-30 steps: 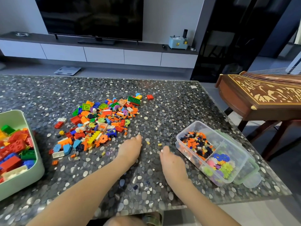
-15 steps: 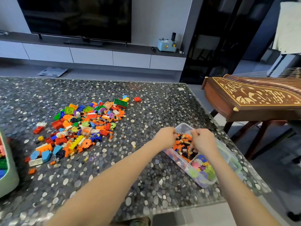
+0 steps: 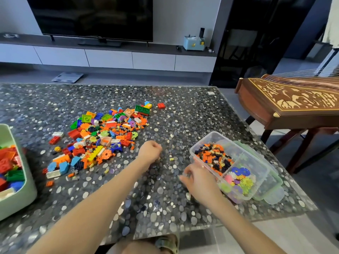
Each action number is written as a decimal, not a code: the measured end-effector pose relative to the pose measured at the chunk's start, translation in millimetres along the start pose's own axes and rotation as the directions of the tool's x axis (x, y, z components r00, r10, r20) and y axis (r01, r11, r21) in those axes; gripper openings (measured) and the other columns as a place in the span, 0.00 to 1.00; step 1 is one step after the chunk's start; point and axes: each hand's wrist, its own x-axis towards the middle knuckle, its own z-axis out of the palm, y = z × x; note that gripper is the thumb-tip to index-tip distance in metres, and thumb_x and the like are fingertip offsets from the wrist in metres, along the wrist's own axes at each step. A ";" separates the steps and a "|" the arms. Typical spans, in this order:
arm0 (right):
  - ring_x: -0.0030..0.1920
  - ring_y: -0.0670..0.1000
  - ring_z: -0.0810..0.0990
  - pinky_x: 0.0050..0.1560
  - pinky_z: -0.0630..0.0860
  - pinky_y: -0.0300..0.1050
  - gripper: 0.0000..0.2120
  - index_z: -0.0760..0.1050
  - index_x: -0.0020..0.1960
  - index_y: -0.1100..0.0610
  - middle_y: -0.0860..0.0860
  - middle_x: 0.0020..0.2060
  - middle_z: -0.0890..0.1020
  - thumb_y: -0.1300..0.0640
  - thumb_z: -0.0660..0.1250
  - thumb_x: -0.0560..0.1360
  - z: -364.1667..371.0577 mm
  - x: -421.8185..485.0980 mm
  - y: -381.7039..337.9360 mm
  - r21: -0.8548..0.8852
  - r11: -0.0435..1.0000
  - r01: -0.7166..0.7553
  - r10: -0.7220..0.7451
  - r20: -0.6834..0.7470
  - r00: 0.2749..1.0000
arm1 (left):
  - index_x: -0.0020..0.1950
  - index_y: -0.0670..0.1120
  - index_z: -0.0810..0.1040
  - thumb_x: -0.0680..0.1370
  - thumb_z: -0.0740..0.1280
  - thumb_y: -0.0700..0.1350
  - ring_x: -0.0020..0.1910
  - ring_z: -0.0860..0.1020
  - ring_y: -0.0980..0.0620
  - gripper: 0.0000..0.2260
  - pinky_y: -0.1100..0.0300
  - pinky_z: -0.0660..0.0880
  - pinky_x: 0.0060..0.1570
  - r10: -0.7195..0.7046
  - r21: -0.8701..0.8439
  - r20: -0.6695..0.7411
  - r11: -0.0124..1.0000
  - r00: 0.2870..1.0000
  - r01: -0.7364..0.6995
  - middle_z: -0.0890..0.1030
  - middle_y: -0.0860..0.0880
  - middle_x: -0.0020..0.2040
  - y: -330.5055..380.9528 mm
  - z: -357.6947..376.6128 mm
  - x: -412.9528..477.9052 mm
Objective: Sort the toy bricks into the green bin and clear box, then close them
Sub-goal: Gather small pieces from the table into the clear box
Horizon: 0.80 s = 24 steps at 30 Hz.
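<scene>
Flanking a yellow brick (image 3: 171, 159), left hand (image 3: 150, 151) curls tight, right hand (image 3: 199, 178) loosely.

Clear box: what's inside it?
The clear box holds small orange, black and tan pieces in its far compartment, colourful flower discs in the near one. The right hand covers one corner.

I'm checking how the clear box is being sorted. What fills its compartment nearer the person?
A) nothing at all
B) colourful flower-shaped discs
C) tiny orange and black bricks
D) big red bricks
B: the near compartment of the clear box holds pink, blue, yellow and purple flower-shaped discs, while the tiny orange and black bricks fill the far one.
</scene>
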 end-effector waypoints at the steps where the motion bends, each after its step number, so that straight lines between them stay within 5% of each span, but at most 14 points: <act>1: 0.45 0.51 0.79 0.41 0.71 0.45 0.15 0.71 0.55 0.56 0.50 0.47 0.79 0.45 0.62 0.78 9.3 -2.5 -1.5 -0.108 0.994 0.002 0.005 0.063 0.998 | 0.46 0.43 0.73 0.80 0.60 0.46 0.36 0.74 0.49 0.08 0.60 0.70 0.35 0.068 0.186 -0.018 0.980 0.998 -0.063 0.76 0.47 0.38 -5.9 -2.7 -0.9; 4: 0.49 0.56 0.79 0.33 0.64 0.43 0.14 0.67 0.58 0.58 0.54 0.50 0.79 0.48 0.58 0.80 30.3 -6.8 -4.6 -0.299 0.951 0.079 -0.043 0.127 0.991 | 0.55 0.45 0.71 0.80 0.59 0.54 0.42 0.78 0.49 0.13 0.56 0.74 0.39 0.243 0.557 0.047 0.799 0.969 -0.227 0.79 0.48 0.44 -15.0 1.5 -2.4; 7: 0.46 0.56 0.76 0.28 0.56 0.40 0.07 0.67 0.56 0.59 0.56 0.51 0.78 0.57 0.56 0.82 34.6 -3.5 -5.0 -0.286 0.946 0.151 -0.110 0.155 0.982 | 0.61 0.44 0.69 0.79 0.60 0.55 0.50 0.77 0.45 0.17 0.52 0.75 0.47 0.326 0.662 0.191 0.653 0.926 -0.366 0.78 0.45 0.53 -11.6 22.8 2.0; 11: 0.46 0.55 0.75 0.39 0.60 0.44 0.04 0.65 0.49 0.56 0.54 0.46 0.77 0.56 0.57 0.81 27.2 11.4 -7.1 -0.092 0.995 0.035 -0.030 0.051 0.998 | 0.61 0.42 0.68 0.81 0.58 0.48 0.57 0.73 0.42 0.13 0.51 0.70 0.53 0.401 0.723 0.312 0.488 0.861 -0.489 0.75 0.41 0.58 -5.0 43.1 7.0; 18: 0.57 0.55 0.76 0.51 0.70 0.45 0.11 0.70 0.61 0.58 0.54 0.56 0.78 0.57 0.59 0.80 34.1 36.6 -29.6 0.048 0.992 -0.120 0.120 -0.002 0.993 | 0.56 0.40 0.68 0.82 0.54 0.46 0.47 0.78 0.41 0.10 0.51 0.73 0.43 0.322 0.701 0.111 0.645 0.940 -0.304 0.79 0.41 0.49 -31.9 -0.1 1.8; 24: 0.32 0.43 0.70 0.31 0.65 0.34 0.04 0.74 0.47 0.54 0.43 0.33 0.73 0.56 0.61 0.78 39.8 6.3 -49.0 0.140 0.981 0.133 -0.172 0.326 0.930 | 0.53 0.44 0.69 0.78 0.62 0.46 0.45 0.78 0.46 0.07 0.54 0.75 0.42 0.206 0.590 -0.024 0.793 0.978 -0.153 0.79 0.46 0.45 -59.5 -42.6 -17.0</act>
